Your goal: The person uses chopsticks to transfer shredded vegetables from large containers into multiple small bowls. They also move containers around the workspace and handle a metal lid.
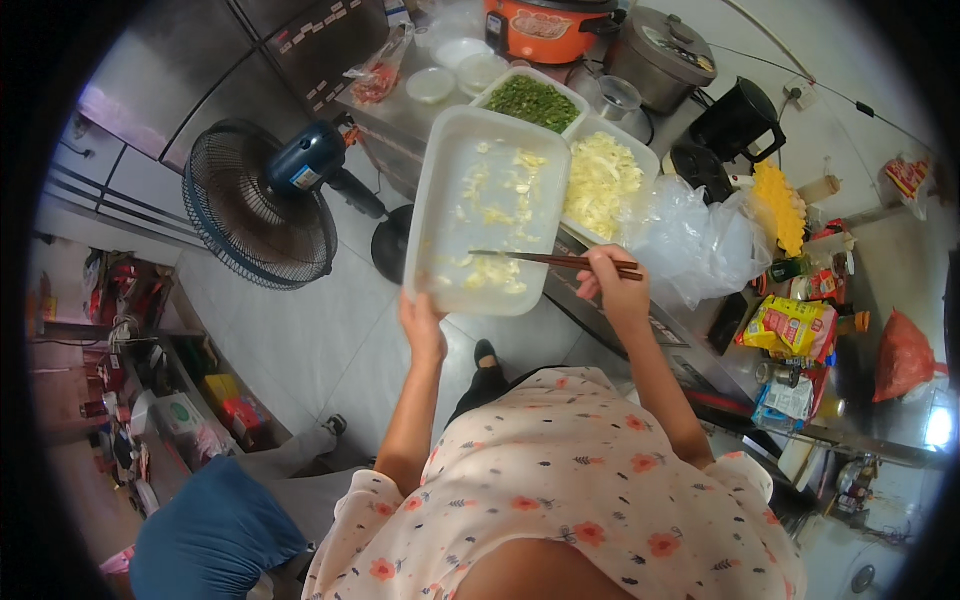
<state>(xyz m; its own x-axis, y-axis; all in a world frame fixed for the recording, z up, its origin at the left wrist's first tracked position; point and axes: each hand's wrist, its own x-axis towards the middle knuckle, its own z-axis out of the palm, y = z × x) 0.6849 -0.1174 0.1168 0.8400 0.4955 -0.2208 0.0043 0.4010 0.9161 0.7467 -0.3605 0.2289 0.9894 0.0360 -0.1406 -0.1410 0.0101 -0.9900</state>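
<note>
My left hand (424,326) grips the near left corner of a white plastic tub (487,217), which is tilted and has pale yellow chopped scraps stuck to its floor. In my right hand (615,289) is a pair of dark wooden chopsticks (559,261), their tips inside the tub over a small heap of scraps (495,274). Just right of the tub stands a container of shredded pale yellow vegetable (600,184). Behind it is a tub of chopped green vegetable (532,103). A clear plastic bag (697,232) lies to the right, near my right hand.
A pedestal fan (262,202) stands at the left. On the counter are an orange cooker (544,34), a metal pressure cooker (664,56), a black kettle (739,120) and a yellow packet (791,326). Another person in blue (214,525) is at the lower left.
</note>
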